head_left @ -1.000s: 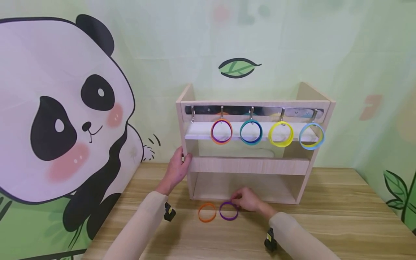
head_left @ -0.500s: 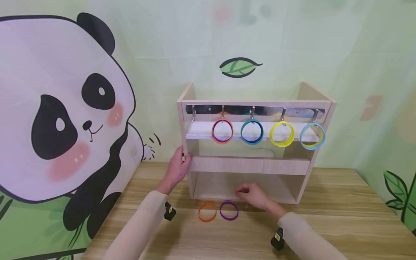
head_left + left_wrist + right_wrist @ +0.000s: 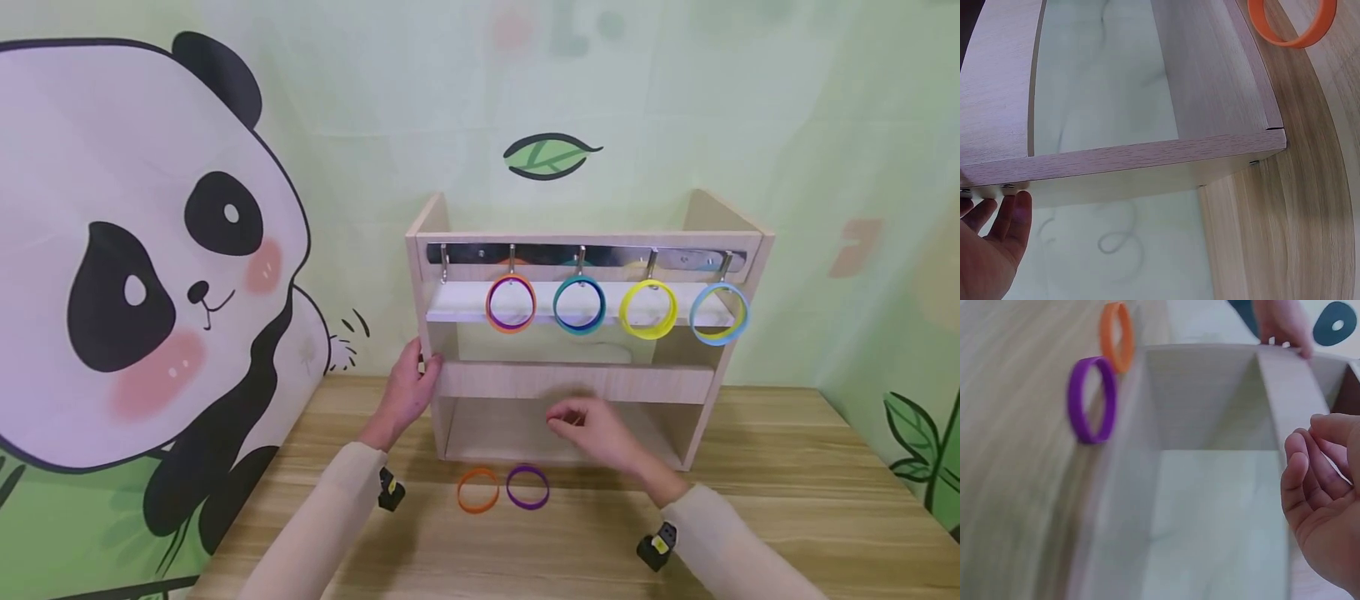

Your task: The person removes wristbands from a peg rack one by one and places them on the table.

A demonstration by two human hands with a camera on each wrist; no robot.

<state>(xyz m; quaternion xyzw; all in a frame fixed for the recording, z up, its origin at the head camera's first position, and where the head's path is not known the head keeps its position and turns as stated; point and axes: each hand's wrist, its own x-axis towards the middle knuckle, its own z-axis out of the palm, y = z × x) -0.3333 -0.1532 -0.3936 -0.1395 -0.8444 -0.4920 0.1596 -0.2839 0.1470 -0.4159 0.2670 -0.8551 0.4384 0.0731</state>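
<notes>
In the head view my left hand (image 3: 408, 387) holds the left side panel of a wooden rack (image 3: 573, 385), its thumb by the front edge. My left fingers (image 3: 1018, 219) touch the panel's outer face in the left wrist view. My right hand (image 3: 588, 429) hovers before the rack's lower opening, fingers loosely bent and thumb near the fingertips. I see nothing between those fingers (image 3: 1294, 487) in the right wrist view. An orange ring (image 3: 459, 490) and a purple ring (image 3: 509, 492) lie on the table before the rack, apart from both hands.
Above, a metal hook rail (image 3: 487, 253) spans the rack. Its leftmost hook (image 3: 444, 265) is bare. Others carry orange-and-purple rings (image 3: 489, 321), teal-and-blue rings (image 3: 557, 317), yellow rings (image 3: 625, 321) and light-blue-and-yellow rings (image 3: 697, 329). Wooden table (image 3: 765, 500) surrounds the rack.
My right hand has left the purple ring and risen up and to the right. Both table rings lie where they were; my left hand stays on the panel.
</notes>
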